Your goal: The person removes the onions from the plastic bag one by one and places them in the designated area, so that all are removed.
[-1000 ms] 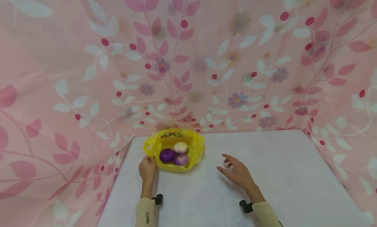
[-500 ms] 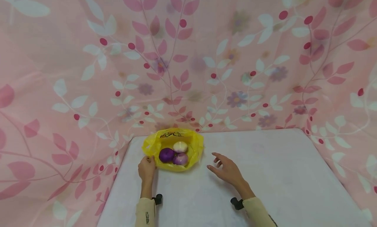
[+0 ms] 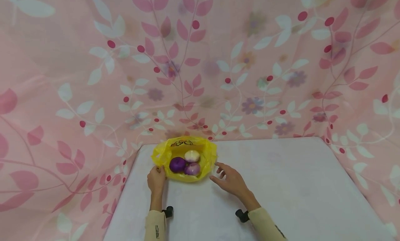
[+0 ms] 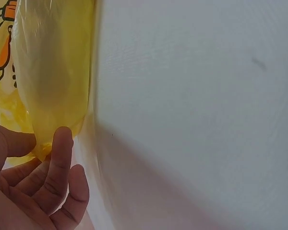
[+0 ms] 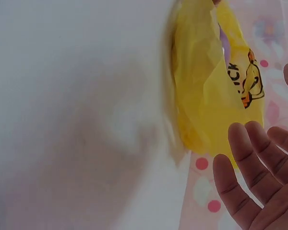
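A yellow plastic bag (image 3: 207, 150) stands with its mouth wide open at the back left of the table. Inside it lie a dark purple onion (image 3: 177, 164), a lighter purple onion (image 3: 192, 169) and a whitish onion (image 3: 192, 156), side by side. My left hand (image 3: 156, 180) pinches the bag's left edge between thumb and fingers; the left wrist view shows the gathered yellow film (image 4: 45, 148) there. Close to the bag's right side, my right hand (image 3: 230, 180) holds nothing, its fingers (image 5: 245, 153) spread and loosely bent. Whether a fingertip touches the bag I cannot tell.
The bag stands on a white-covered table (image 3: 281, 185), near its back edge. A pink floral curtain (image 3: 200, 60) hangs behind the table and along both sides. Each forearm carries a small black camera mount (image 3: 242, 216).
My right hand has moved left across the table, up to the bag's right side. The left hand keeps its pinch on the bag, and the onions lie as before.
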Tool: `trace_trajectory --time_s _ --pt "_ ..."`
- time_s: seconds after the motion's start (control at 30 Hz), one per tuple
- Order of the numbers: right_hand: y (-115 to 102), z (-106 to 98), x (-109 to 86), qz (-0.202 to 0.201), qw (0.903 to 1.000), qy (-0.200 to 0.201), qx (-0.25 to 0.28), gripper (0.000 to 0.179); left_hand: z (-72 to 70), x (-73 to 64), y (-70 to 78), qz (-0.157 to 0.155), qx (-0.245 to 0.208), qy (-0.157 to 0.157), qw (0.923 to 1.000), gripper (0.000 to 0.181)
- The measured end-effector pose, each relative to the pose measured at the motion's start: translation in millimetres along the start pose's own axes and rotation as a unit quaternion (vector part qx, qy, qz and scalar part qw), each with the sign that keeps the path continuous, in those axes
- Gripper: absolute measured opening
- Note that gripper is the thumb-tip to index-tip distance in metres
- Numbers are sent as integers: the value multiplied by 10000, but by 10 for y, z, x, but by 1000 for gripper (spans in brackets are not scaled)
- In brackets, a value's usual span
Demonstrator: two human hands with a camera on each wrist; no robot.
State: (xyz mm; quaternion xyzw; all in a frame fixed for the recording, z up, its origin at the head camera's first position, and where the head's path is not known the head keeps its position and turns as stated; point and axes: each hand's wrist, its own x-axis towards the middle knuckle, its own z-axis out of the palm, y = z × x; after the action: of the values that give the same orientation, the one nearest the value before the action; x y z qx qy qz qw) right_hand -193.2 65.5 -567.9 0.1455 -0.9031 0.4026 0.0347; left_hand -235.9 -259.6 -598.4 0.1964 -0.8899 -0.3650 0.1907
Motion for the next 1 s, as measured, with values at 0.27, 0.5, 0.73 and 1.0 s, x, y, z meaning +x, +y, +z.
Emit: trace_trajectory --time_s 0.27,0.5,0.73,1.0 --pt "-50 148 102 -224 9991 -268 236 60 -17 23 -37 -57 -57 99 9999 24" --pt "-119 251 160 -265 9989 -266 290 63 20 35 -13 -90 -121 26 9999 23" --pt "-237 334 260 -251 9988 -314 295 64 16 26 7 -119 -74 43 9999 22" --pt "-252 393 321 -107 9991 -342 220 62 -11 9 5 5 -87 -19 10000 25"
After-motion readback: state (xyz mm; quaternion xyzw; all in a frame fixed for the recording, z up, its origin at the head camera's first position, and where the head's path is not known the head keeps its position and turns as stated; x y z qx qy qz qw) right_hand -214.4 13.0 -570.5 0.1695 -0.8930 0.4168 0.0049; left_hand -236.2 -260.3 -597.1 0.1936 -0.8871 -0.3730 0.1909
